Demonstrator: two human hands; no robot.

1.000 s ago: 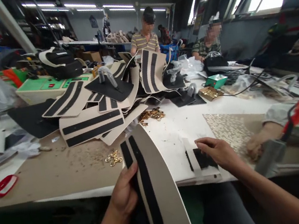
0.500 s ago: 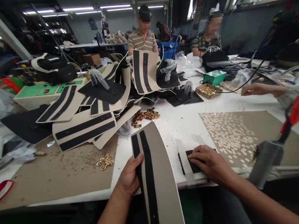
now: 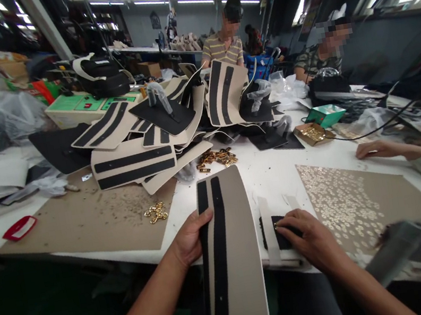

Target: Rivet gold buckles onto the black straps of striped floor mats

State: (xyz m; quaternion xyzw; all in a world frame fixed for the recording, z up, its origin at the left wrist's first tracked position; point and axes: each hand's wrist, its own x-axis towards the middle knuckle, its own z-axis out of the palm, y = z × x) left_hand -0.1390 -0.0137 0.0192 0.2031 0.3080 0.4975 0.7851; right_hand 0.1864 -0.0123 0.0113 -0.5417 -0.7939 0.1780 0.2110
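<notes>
My left hand (image 3: 191,236) is closed on the left edge of a beige panel (image 3: 240,238) with two black strips running along it, thumb on the front face. The panel stands upright, slightly curved, its lower end over my lap. My right hand (image 3: 308,235) pinches a tiny gold-coloured metal piece (image 3: 275,226) at a black pad (image 3: 283,239), which white tape (image 3: 267,223) crosses at the table edge. Whether the piece is lifted off the pad, I cannot tell. Behind the panel lies a heap of gold metal fittings (image 3: 216,158).
Similar striped panels (image 3: 134,162) pile up beyond my hands. Gold clasps (image 3: 155,212) and a red dish (image 3: 19,228) lie left. Small rings cover a brown sheet (image 3: 342,200) at right, near another person's hand (image 3: 384,148). A grey tool (image 3: 399,249) juts in. Two co-workers sit opposite.
The view has swung left, so the scene sits further right. Both my hands keep their grips. At right, the other person's hand has lowered toward the table.
</notes>
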